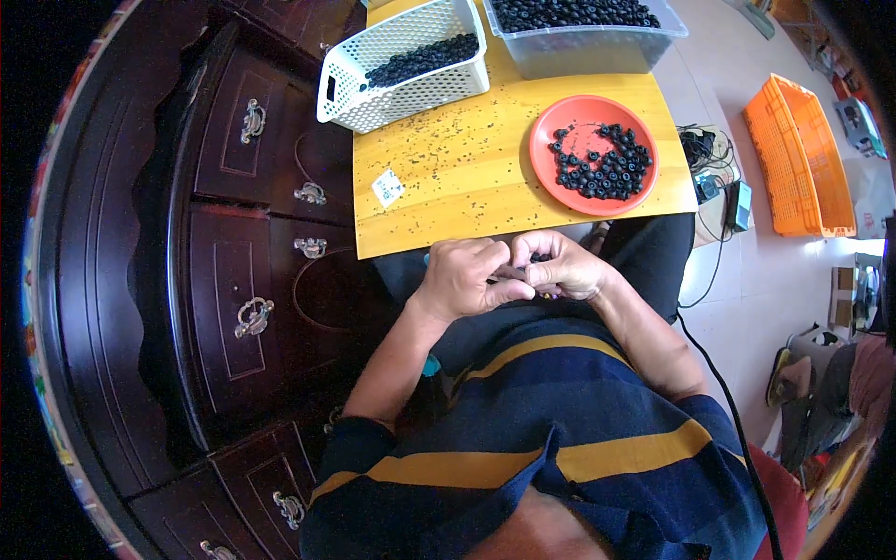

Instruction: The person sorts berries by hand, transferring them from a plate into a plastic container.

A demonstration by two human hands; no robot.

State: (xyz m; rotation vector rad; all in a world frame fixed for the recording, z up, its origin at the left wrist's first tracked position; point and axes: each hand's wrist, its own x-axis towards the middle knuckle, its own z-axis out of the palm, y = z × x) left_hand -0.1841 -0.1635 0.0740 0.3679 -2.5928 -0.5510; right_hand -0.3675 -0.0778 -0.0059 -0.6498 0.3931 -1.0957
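Over my lap, just off the table's near edge, my left hand (pixel 464 278) and my right hand (pixel 566 267) meet with fingers bent and thumbs pressed in. Both are closed around something small between the fingertips, mostly hidden by them. A few small black pieces (pixel 539 258) show by the right hand's fingers. Beyond the hands, a red plate (pixel 580 200) lies on the yellow table (pixel 439 177). Many small black ring-shaped parts (pixel 611 171) are spread over it, mostly on its right and near sides.
At the table's back stand a white perforated basket (pixel 411 105) and a clear plastic bin (pixel 588 58), both with black parts inside. Dark crumbs and a small white packet (pixel 387 188) lie on the tabletop. Dark wooden drawers (pixel 233 308) flank the left; an orange crate (pixel 793 168) and cables (pixel 714 271) are right.
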